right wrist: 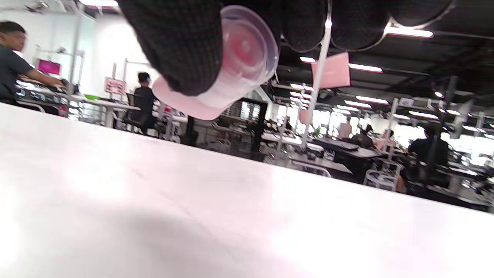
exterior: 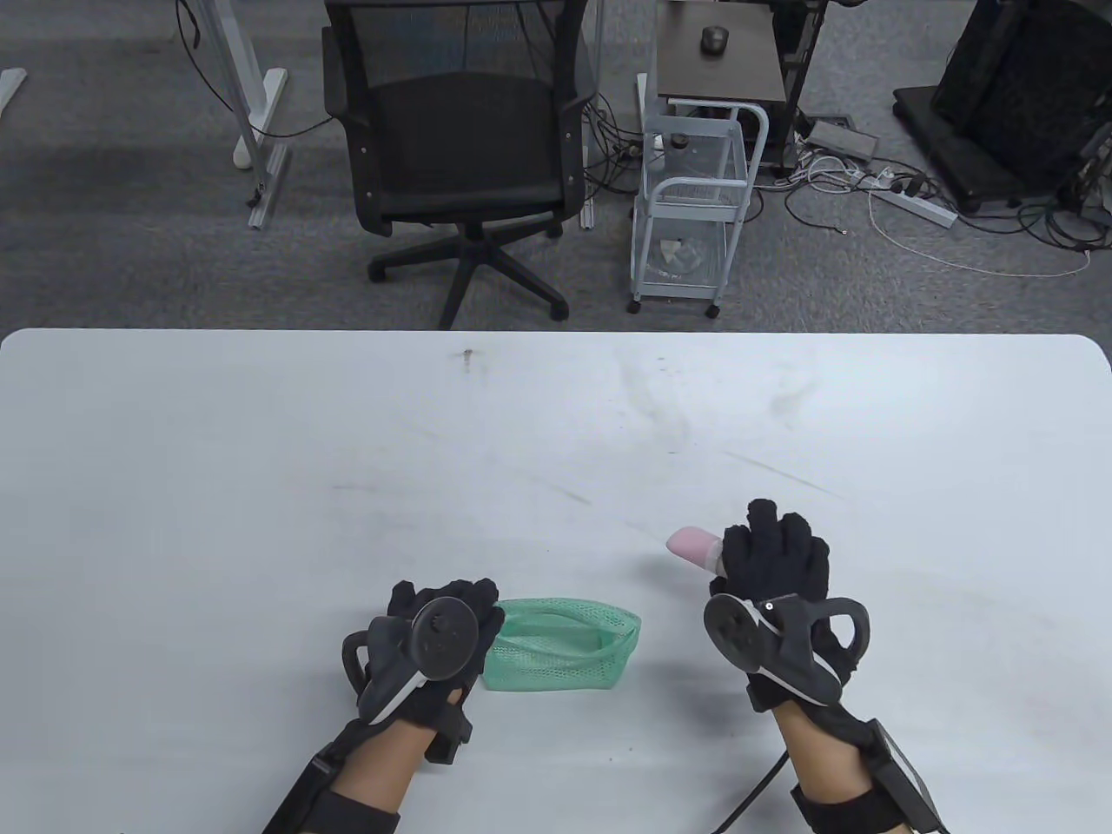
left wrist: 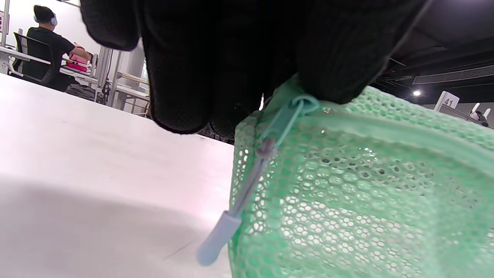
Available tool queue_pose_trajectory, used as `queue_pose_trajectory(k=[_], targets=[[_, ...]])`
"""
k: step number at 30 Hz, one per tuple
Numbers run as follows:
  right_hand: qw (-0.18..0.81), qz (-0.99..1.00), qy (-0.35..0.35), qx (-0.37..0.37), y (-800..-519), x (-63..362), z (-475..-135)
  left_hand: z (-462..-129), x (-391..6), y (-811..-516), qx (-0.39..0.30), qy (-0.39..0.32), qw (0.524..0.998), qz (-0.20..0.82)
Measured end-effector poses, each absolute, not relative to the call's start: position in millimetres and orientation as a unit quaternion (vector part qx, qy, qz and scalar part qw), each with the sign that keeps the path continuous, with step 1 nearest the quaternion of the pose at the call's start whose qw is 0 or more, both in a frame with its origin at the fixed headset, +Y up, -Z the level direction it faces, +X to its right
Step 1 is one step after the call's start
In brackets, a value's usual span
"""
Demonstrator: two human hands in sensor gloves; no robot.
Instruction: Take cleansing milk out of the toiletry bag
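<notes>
A green mesh toiletry bag lies open on the white table near the front edge. My left hand grips the bag's left end; in the left wrist view my fingers pinch the mesh by the zipper pull. My right hand holds the pink cleansing milk tube above the table, right of the bag, its pink end pointing left. In the right wrist view the tube's clear cap faces the camera between my fingers.
A black office chair and a white wire cart stand on the floor behind the table's far edge. Cables and a power strip lie on the floor at the back right.
</notes>
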State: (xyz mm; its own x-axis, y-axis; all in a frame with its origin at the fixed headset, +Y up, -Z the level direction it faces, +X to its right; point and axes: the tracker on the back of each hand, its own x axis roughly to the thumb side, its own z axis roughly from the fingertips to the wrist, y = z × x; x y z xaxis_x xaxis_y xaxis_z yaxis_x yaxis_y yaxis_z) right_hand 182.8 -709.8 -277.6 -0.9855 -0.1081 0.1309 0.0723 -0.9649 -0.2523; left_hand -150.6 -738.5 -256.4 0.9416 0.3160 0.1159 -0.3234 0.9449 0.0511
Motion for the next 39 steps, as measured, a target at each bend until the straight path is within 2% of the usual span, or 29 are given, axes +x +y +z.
queue_pose_trajectory(k=[7, 13, 24, 39], targets=[[0.078, -0.995, 0.065, 0.003, -728.6, 194.7, -297.4, -256.4, -150.5, -738.8, 0.032, -0.053, 0.985, 0.163], [0.099, -0.994, 0.039, 0.033, -741.3, 202.3, -304.8, -256.4, -150.4, -739.1, 0.03, -0.052, 0.985, 0.162], [0.126, -0.992, 0.004, 0.028, -761.9, 199.9, -311.1, -256.4, -150.4, -739.7, 0.025, -0.051, 0.985, 0.162], [0.107, -0.994, -0.015, 0.013, -765.3, 198.2, -309.4, -256.8, -150.7, -739.9, 0.02, -0.049, 0.985, 0.162]])
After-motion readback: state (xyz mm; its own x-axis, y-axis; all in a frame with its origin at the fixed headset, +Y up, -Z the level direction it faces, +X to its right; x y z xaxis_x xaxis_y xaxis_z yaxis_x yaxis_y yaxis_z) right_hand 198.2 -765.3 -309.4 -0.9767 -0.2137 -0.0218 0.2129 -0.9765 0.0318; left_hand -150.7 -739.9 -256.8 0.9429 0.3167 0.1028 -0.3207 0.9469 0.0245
